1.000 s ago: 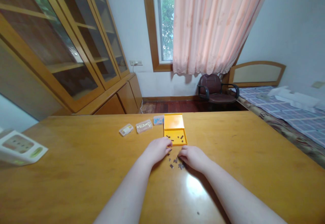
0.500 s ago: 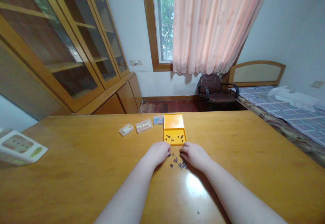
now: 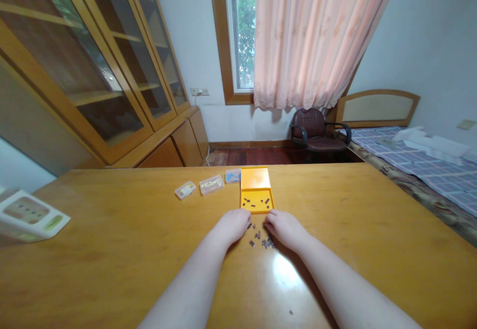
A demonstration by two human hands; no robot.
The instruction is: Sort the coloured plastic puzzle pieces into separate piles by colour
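Note:
My left hand (image 3: 237, 221) rests on the table just in front of an open yellow case (image 3: 272, 200), its fingers curled together beside a small dark piece. Opposite it, my right hand (image 3: 282, 224) is closed too, with fingertips low by the case's near right corner. What either hand pinches is too small and hidden to name. Between and below the hands lie several small dark brown pieces (image 3: 258, 235), with a denser cluster (image 3: 267, 243) under my right hand. Inside the near half of the case are several more dark pieces (image 3: 253, 205).
Left of the case stand three clear boxes: one with blue bits (image 3: 232, 175), one with pale bits (image 3: 211, 185), a smaller one (image 3: 185, 190). A white container (image 3: 32, 217) is at the table's left edge. One stray piece (image 3: 291, 312) lies near the front.
Almost nothing differs. Both hands stay in place by the case, with only slight finger movement.

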